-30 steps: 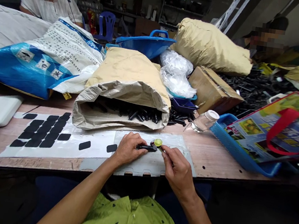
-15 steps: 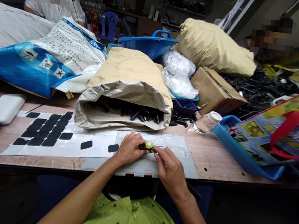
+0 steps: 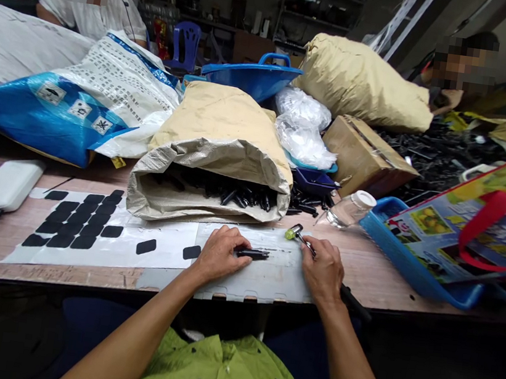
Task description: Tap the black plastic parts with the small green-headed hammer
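My left hand (image 3: 223,253) is closed on one end of a slim black plastic piece (image 3: 252,253), which lies across the grey board (image 3: 269,282). To the right, my right hand (image 3: 322,272) grips a small hammer (image 3: 296,232) with a metal head and a yellow-green face. Its black handle sticks out past the wrist, over the table edge. Just beyond both hands, an open paper sack (image 3: 225,117) holds several black pieces (image 3: 242,197) like the one in my left hand. Left of the board, black rounded patches (image 3: 73,225) lie on a white sheet (image 3: 125,260).
A clear cup (image 3: 350,208) lies on its side near a blue tray (image 3: 411,260) holding a colourful bag (image 3: 478,213). A white power bank (image 3: 4,185) with a cable is at far left. Behind stand a cardboard box (image 3: 365,151) and bulky sacks. Two people are across the table.
My right hand has moved right, away from my left, carrying the hammer; its head has swung off the black piece. My left hand stays in place with the piece.
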The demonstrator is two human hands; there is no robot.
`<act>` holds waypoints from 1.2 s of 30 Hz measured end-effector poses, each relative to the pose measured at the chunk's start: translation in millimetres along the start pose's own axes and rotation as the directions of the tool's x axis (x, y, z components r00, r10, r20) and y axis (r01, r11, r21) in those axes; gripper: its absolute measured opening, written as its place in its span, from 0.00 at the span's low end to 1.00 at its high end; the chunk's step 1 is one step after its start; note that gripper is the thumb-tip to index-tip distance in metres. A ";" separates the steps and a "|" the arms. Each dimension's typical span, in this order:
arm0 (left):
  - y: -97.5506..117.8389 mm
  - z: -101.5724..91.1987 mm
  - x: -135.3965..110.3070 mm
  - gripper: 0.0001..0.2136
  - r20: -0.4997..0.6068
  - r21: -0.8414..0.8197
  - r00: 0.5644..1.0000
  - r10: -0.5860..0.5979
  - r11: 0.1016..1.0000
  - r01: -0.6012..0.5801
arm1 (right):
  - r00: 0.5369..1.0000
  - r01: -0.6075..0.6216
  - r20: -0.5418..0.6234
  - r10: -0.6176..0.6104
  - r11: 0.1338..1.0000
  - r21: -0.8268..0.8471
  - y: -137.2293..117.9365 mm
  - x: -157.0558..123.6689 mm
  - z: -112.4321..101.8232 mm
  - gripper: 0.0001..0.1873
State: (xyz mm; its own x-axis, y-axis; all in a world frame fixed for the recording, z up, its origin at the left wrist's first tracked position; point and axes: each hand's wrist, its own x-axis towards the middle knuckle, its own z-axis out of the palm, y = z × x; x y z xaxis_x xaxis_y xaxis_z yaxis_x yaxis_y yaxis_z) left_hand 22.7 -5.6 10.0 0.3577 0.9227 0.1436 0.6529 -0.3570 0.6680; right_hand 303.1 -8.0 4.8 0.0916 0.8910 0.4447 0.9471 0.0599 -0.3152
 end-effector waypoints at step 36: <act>23.0 24.3 -93.3 0.06 0.289 0.280 0.904 0.315 0.875 -0.395 | 0.999 0.027 -0.034 -0.032 0.989 -0.146 -8.3 -6.0 8.2 0.13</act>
State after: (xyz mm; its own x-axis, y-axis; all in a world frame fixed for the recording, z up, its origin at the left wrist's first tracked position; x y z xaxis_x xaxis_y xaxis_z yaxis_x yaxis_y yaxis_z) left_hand 20.6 -103.5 -5.9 0.7222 0.6795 0.1292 0.6170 -0.7174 0.3235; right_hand 292.2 -10.1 -2.2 0.0718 0.8728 0.4827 0.9839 0.0174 -0.1779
